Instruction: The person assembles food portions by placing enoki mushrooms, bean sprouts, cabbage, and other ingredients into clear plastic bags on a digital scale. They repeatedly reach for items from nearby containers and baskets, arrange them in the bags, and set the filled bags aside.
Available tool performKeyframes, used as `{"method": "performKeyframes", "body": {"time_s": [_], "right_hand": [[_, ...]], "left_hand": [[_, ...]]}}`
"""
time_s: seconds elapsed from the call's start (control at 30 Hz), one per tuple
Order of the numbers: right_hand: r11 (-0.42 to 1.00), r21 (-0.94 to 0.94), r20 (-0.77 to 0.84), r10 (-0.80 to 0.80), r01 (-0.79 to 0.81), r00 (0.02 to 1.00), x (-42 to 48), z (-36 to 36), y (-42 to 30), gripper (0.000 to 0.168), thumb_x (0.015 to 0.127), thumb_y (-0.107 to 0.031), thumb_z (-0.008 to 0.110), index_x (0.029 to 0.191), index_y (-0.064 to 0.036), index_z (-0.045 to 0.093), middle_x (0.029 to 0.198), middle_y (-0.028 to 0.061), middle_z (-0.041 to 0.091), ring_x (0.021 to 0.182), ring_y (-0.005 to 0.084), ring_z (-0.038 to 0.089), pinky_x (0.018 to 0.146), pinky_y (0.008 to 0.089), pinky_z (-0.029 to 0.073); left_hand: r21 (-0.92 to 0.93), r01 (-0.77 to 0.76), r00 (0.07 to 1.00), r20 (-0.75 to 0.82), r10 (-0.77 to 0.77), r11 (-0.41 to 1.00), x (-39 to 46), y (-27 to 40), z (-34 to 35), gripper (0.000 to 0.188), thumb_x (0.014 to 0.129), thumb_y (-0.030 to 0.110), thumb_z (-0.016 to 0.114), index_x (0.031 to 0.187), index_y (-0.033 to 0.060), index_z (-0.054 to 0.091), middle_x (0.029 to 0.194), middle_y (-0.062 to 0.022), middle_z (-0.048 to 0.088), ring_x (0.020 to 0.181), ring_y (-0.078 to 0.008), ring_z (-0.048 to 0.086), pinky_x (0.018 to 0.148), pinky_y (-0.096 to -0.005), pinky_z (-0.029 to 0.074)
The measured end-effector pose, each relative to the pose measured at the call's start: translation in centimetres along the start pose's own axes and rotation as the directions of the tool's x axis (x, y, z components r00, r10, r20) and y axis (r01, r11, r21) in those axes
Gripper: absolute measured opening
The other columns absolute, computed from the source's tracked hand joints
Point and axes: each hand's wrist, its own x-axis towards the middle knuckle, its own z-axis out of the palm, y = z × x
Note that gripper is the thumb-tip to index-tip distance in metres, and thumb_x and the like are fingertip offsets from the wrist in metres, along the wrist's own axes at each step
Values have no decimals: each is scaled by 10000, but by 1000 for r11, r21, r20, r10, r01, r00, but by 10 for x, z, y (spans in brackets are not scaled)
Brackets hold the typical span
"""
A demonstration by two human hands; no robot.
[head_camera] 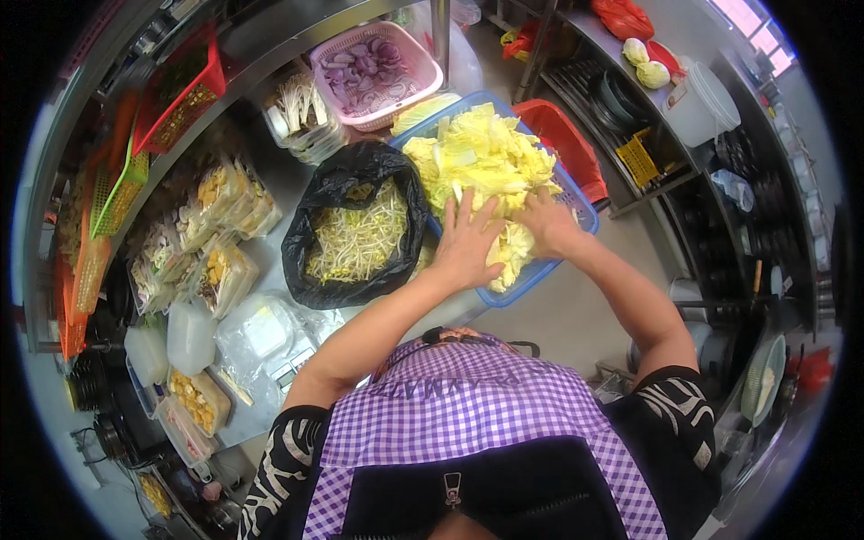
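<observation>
Cut yellow napa cabbage leaves (479, 148) are heaped in a blue plastic basket (586, 214). My left hand (469, 239) rests with spread fingers on the near left part of the heap. At the near right side, my right hand (550, 226) touches the leaves, some fingertips hidden among them. Neither hand shows a firm grip on a leaf. Left of the basket, a black plastic bag (304, 236) stands with its mouth wide, holding bean sprouts (358, 233).
Sliced purple onion (364, 71) lies in a pink basket (432, 71). Beside it are tubs of enoki mushrooms (300, 108). Filled containers (229, 202) are stacked on the left of the steel table. A scale (291, 371) sits near my left forearm. A red bin (567, 142) stands behind the blue basket.
</observation>
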Motion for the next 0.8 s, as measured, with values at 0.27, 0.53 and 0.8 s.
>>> {"method": "performKeyframes", "body": {"time_s": [0.27, 0.53, 0.8], "right_hand": [[765, 602, -436, 76, 228, 897, -6, 10, 37, 422, 722, -100, 769, 1124, -59, 646, 1156, 113, 627, 1104, 286, 588, 937, 352, 470], [326, 897, -413, 380, 298, 828, 7, -5, 22, 517, 702, 71, 723, 1199, -18, 614, 1135, 27, 668, 1018, 119, 616, 906, 274, 483], [302, 897, -435, 486, 322, 758, 4, -22, 17, 500, 694, 71, 704, 1180, 1, 609, 1085, 39, 671, 984, 125, 621, 888, 276, 485]], "left_hand": [[-138, -16, 988, -157, -6, 990, -6, -9, 9, 706, 675, 280, 733, 1292, 22, 508, 1466, -203, 337, 1418, -466, 168, 1150, -601, 151], [-180, -39, 968, -252, -8, 983, -9, 11, -11, 502, 676, 194, 727, 1135, 36, 597, 1325, -183, 448, 1280, -405, 383, 1048, -554, 318], [-93, -174, 982, -88, 166, 980, 31, 35, 44, 410, 726, 77, 663, 1134, 50, 632, 1204, -142, 571, 1129, -308, 534, 909, -381, 475]]}}
